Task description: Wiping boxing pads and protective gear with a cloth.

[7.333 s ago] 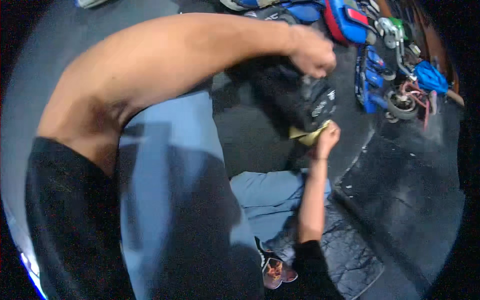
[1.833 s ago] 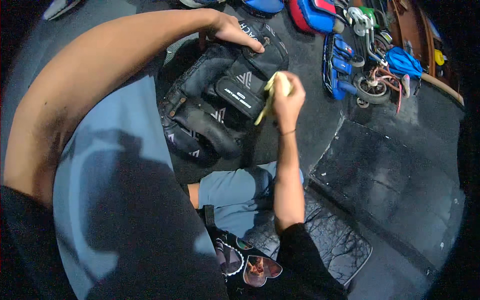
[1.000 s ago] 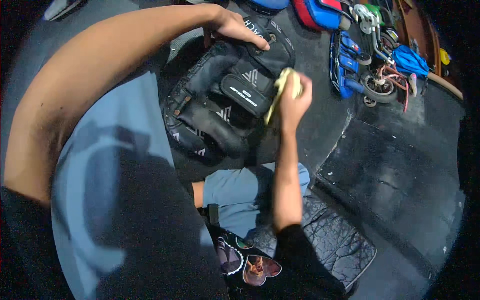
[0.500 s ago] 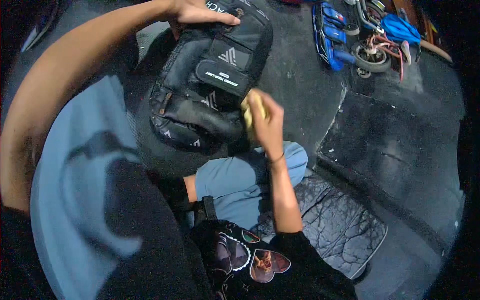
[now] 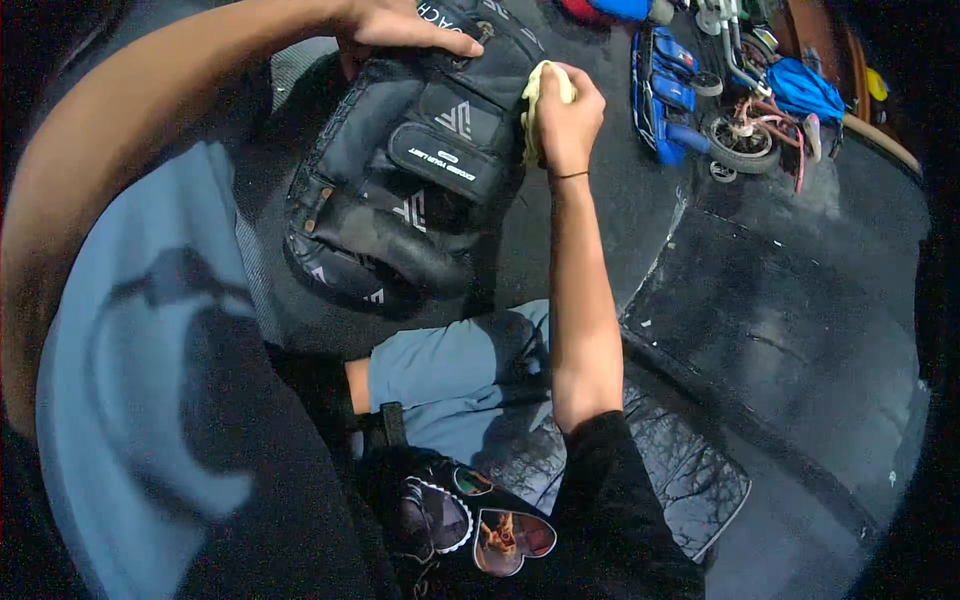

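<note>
Head view, left hand (image 5: 405, 27), pad (image 5: 436, 162) gripped; right hand (image 5: 573, 122), yellow cloth (image 5: 533, 95) inside

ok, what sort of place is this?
Probably a combat-sports gym: the left hand holds a black strike pad, and blue padded gear lies on the dark floor. The bike nearby may mean shared space.

Past my right grip (image 5: 572, 118) I see a blue pad (image 5: 662, 95), farther right a bike (image 5: 742, 138) and blue fabric (image 5: 803, 90), ahead a red-and-blue pad (image 5: 612, 9), nearer me a patterned mat (image 5: 690, 465).
</note>
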`<control>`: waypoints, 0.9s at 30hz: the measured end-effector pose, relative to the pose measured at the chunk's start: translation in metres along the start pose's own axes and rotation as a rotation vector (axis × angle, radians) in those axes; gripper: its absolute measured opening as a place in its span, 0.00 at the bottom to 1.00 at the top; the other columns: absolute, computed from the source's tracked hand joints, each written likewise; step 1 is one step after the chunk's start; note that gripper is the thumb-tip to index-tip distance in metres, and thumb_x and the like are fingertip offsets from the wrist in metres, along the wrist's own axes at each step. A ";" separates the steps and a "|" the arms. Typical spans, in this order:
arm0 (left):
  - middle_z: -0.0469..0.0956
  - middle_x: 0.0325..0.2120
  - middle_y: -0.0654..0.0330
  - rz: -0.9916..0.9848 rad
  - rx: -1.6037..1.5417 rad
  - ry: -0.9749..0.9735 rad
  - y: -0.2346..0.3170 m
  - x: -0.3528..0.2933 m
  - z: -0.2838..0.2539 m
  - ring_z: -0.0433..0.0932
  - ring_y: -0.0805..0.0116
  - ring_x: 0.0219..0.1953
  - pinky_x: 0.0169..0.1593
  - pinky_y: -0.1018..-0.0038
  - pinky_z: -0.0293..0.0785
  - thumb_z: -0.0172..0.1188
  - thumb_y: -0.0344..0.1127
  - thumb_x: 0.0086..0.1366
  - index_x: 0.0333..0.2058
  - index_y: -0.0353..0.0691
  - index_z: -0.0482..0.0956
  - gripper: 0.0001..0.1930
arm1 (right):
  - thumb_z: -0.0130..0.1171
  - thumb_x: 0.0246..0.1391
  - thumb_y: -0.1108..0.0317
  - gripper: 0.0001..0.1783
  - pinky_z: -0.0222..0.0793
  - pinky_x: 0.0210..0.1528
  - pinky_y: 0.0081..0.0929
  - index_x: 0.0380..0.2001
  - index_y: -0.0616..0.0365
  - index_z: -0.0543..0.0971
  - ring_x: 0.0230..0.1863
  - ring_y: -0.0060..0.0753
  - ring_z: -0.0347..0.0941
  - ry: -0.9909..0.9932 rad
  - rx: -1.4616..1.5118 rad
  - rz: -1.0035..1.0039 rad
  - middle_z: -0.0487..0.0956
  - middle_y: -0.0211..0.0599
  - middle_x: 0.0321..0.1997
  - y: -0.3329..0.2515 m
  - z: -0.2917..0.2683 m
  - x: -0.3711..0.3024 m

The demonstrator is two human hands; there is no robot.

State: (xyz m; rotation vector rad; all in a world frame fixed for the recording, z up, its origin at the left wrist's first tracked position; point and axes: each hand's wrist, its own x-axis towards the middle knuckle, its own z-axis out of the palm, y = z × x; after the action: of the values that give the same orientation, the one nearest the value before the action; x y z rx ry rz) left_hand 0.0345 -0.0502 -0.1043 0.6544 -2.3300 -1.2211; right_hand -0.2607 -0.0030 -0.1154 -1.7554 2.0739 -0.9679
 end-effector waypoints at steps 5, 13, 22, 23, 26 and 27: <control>0.78 0.51 0.45 -0.085 0.006 -0.006 0.003 -0.005 -0.005 0.76 0.53 0.53 0.51 0.62 0.75 0.49 0.81 0.54 0.51 0.44 0.82 0.46 | 0.58 0.62 0.65 0.14 0.72 0.43 0.29 0.41 0.67 0.81 0.37 0.27 0.77 -0.147 0.106 -0.118 0.83 0.40 0.34 -0.003 -0.009 -0.061; 0.77 0.53 0.44 -0.589 -0.038 -0.174 0.002 0.027 -0.008 0.75 0.52 0.54 0.52 0.62 0.74 0.50 0.81 0.53 0.51 0.43 0.82 0.47 | 0.61 0.59 0.68 0.12 0.72 0.45 0.26 0.41 0.65 0.80 0.41 0.25 0.77 -0.455 0.074 0.017 0.81 0.40 0.36 -0.035 -0.060 -0.176; 0.77 0.52 0.44 -0.711 0.007 -0.205 -0.009 0.038 -0.010 0.76 0.53 0.52 0.50 0.61 0.76 0.51 0.81 0.53 0.51 0.44 0.82 0.46 | 0.60 0.61 0.67 0.11 0.72 0.40 0.24 0.41 0.65 0.79 0.36 0.24 0.76 -0.295 0.075 0.119 0.82 0.37 0.34 -0.013 -0.055 -0.122; 0.77 0.51 0.44 -0.716 0.014 -0.207 -0.011 0.034 -0.010 0.76 0.53 0.51 0.50 0.61 0.76 0.51 0.81 0.53 0.51 0.44 0.82 0.46 | 0.61 0.60 0.68 0.11 0.73 0.40 0.24 0.41 0.65 0.79 0.36 0.24 0.76 -0.388 0.112 0.186 0.82 0.36 0.34 -0.019 -0.060 -0.129; 0.77 0.50 0.44 -0.694 0.036 -0.202 -0.012 0.035 -0.008 0.77 0.53 0.50 0.48 0.60 0.77 0.51 0.81 0.53 0.51 0.44 0.82 0.46 | 0.62 0.56 0.72 0.12 0.70 0.45 0.26 0.43 0.64 0.81 0.40 0.29 0.75 -0.724 0.158 0.033 0.79 0.37 0.38 -0.043 -0.085 -0.154; 0.77 0.50 0.44 -0.685 0.045 -0.197 -0.012 0.035 -0.007 0.77 0.53 0.49 0.48 0.60 0.77 0.51 0.81 0.53 0.51 0.44 0.82 0.46 | 0.61 0.55 0.74 0.12 0.69 0.47 0.27 0.43 0.63 0.82 0.41 0.32 0.74 -0.752 0.122 -0.078 0.77 0.38 0.38 -0.054 -0.090 -0.157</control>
State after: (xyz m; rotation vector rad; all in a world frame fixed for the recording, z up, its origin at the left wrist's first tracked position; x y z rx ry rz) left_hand 0.0132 -0.0813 -0.1052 1.4917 -2.3689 -1.5679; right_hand -0.2338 0.1712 -0.0486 -1.7716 1.4436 -0.3399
